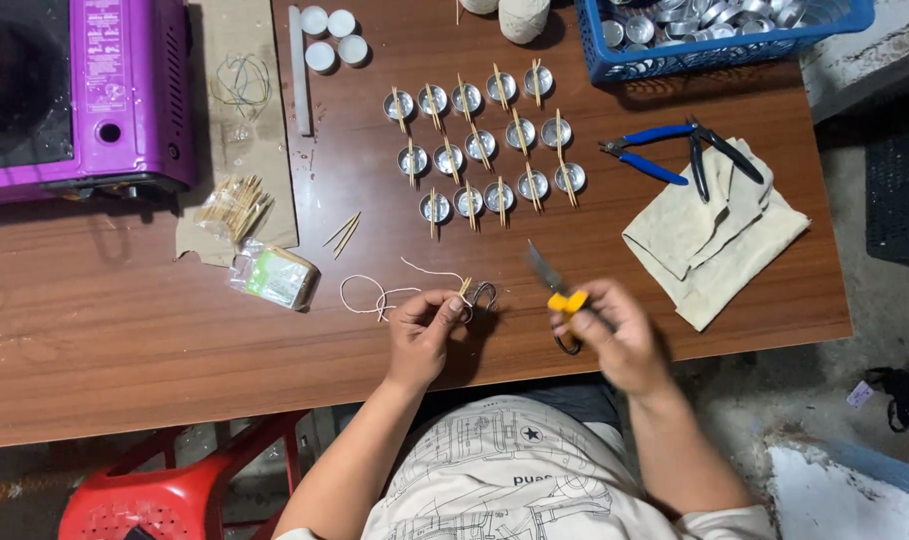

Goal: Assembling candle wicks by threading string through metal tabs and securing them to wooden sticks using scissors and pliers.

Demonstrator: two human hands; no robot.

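A small stick with white string is pinched in the left hand, low over the near edge of the brown desk. The grip is clenched on it, and the loose string is laid on the desk beside the hand. Yellow-handled scissors are held tight in the right hand, blades pointed away. Farther back, rows of little metal cups with sticks across them are seen. Blue pliers are laid by a folded cloth. A blue basket is set at the far edge.
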